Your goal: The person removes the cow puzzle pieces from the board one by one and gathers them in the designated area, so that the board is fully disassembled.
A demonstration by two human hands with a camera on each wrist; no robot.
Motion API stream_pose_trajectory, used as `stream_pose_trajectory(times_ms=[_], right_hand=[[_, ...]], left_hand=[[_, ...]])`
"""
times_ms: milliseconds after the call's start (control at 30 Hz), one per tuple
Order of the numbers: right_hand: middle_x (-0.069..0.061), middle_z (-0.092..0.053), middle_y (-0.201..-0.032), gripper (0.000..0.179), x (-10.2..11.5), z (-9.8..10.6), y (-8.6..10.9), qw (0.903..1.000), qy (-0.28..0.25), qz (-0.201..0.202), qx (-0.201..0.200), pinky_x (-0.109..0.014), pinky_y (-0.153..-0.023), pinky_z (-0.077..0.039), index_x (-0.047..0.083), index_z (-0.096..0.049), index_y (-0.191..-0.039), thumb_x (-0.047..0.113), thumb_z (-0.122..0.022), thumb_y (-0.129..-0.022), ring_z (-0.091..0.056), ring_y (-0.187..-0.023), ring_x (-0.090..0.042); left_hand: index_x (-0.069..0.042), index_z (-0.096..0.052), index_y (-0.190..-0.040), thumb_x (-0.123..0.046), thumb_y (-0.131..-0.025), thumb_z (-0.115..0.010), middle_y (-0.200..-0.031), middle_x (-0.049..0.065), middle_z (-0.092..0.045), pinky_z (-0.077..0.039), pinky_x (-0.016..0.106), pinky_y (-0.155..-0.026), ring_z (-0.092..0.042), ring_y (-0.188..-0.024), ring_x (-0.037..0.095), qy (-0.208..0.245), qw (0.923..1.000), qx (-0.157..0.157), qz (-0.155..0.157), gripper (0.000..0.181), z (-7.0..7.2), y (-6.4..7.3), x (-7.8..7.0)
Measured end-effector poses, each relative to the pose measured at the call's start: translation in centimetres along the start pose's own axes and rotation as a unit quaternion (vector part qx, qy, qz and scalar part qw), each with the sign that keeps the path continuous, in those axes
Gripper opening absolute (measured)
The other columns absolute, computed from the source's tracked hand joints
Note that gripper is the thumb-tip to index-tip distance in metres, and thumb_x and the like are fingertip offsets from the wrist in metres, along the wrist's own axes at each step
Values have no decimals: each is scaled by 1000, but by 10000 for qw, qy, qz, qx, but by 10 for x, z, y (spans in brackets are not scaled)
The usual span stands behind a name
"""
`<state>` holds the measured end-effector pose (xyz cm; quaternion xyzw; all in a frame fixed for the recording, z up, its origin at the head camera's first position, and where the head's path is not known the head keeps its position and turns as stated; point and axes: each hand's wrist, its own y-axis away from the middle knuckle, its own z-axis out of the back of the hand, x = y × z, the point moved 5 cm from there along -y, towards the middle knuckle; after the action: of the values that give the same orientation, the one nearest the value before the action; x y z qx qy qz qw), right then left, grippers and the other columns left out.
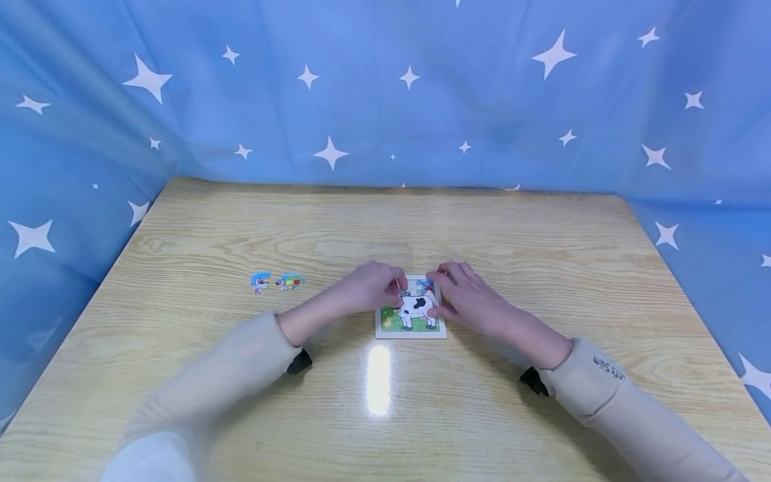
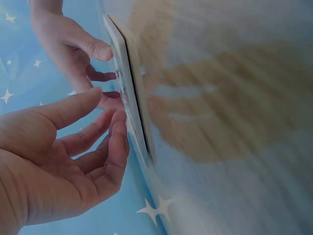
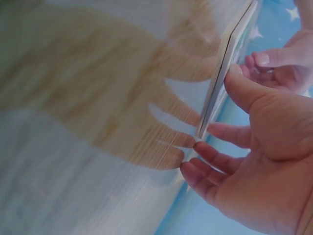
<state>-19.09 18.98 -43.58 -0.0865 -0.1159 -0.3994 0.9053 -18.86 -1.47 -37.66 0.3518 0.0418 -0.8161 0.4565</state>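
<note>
The puzzle board (image 1: 412,336) is laid flat on the table (image 1: 301,227), where it can likely be reached by both hands. A cow picture (image 1: 417,306) is shown on it. Over the board's left side, the left hand (image 1: 373,284) is held with its fingers gently bent and its thumb a little apart; nothing is seen in its grip, but something tiny could be hidden. At the board's right edge, the right hand (image 1: 472,301) is held loosely spread. The edge is touched there but not grabbed, maybe so that sliding is stopped. One loose piece (image 1: 260,282) and a second loose piece (image 1: 290,282) are set well left of the board, perhaps so that nothing is covered up.
</note>
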Motion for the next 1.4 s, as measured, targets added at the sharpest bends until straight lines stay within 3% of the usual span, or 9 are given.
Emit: stream_pose_trajectory(times_ms=[200, 500, 633, 933, 1133, 1267, 1400], right_hand=[[-24, -54, -143, 68, 6, 5, 1, 10000, -16, -42, 56, -60, -112, -47, -1, -57, -150, 41, -81, -102, -50, -132, -43], [-19, -53, -147, 74, -15, -15, -1, 9989, 443, 22, 137, -57, -112, -48, 4, -56, -154, 52, -78, -103, -50, -134, -38], [-18, -53, -148, 72, -13, -13, -1, 9992, 376, -28, 163, -55, -114, -48, 5, -56, -155, 46, -81, -102, -50, -135, -36], [-22, -54, -143, 68, 9, 8, 4, 9999, 97, 120, 18, -56, -110, -48, -1, -56, -151, 47, -75, -106, -50, -130, -40], [-22, -54, -141, 66, 10, 8, 3, 9999, -18, 163, -52, -58, -108, -48, -1, -58, -149, 43, -78, -104, -50, -128, -40], [-22, -54, -142, 67, 13, 11, 2, 9999, -52, 86, 25, -59, -110, -47, -2, -57, -149, 41, -80, -103, -50, -129, -42], [-24, -55, -140, 63, 34, 31, 2, 9999, 40, -8, 161, -59, -109, -48, -5, -59, -147, 35, -80, -104, -52, -128, -43]], left_hand=[[-2, -75, -119, -4, -99, -80, -97, 5, -72, -48, 22, -70, -60, -79, 14, 250, 9997, -84, -7, 20, -2, -6, -3], [-2, -75, -122, -5, -100, -80, -96, 4, -69, -48, 24, -77, -59, -84, 14, -211, 9997, -34, -91, 23, -8, -14, -7], [-2, -74, -124, -5, -100, -80, -99, 5, -70, -49, 25, -79, -59, -86, 15, -235, 9997, -8, -67, 24, -8, -16, -11], [0, -75, -124, -5, -99, -82, -104, 8, -70, -51, 30, -87, -60, -93, 19, -193, 9998, 8, -72, 26, -13, -21, -12], [3, -75, -125, -4, -99, -83, -113, 11, -73, -55, 34, -95, -65, -102, 22, -173, 9998, -39, -36, 28, -15, -22, -13], [4, -75, -123, 0, -96, -83, -107, 11, -73, -56, 30, -91, -65, -97, 21, -41, 10000, -71, -44, 28, -15, -23, -13], [5, -75, -120, 3, -95, -83, -97, 6, -69, -52, 24, -82, -60, -87, 16, 72, 10000, -62, -28, 27, -14, -25, -13]])
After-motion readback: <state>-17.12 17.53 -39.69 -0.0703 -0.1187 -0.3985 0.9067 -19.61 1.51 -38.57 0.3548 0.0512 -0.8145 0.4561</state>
